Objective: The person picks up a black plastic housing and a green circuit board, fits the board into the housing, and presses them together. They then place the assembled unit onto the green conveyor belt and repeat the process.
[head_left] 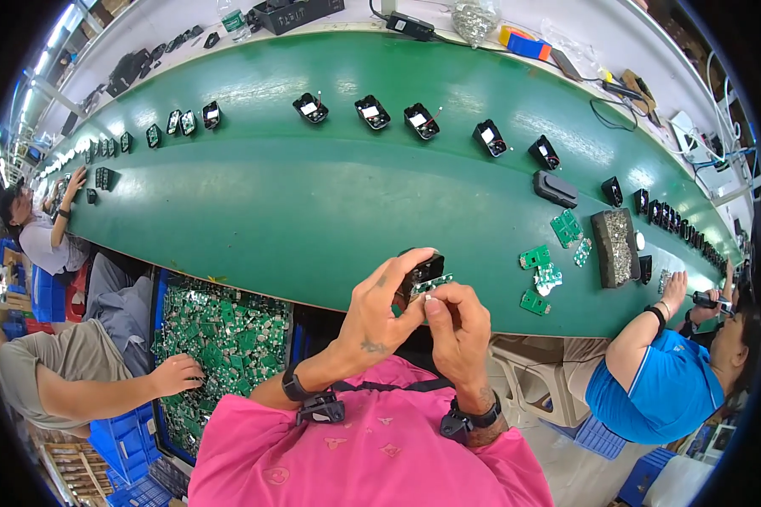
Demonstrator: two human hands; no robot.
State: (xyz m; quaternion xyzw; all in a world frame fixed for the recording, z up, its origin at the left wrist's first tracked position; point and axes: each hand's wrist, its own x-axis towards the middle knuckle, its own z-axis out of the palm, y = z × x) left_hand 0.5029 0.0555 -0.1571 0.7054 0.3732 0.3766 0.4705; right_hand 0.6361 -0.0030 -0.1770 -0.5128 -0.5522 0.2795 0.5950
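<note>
My left hand [379, 306] is closed around a small black plastic housing [429, 268], held up over the near edge of the green bench. A green circuit board [432, 285] sits tilted at the housing's opening, close to my left thumb. Thumb and finger of my right hand [459, 325] are pinched together just below the board, by a tiny white bit that is too small to name. My fingers cover much of the housing and the board's lower edge.
Black housings with white labels [372, 111] stand in a row along the bench [313, 203]. Loose green boards [534, 257] lie to the right, beside a dark box of small metal parts [615, 245]. A bin of boards [292, 325] stands at left, with a co-worker's hand [177, 374] in it.
</note>
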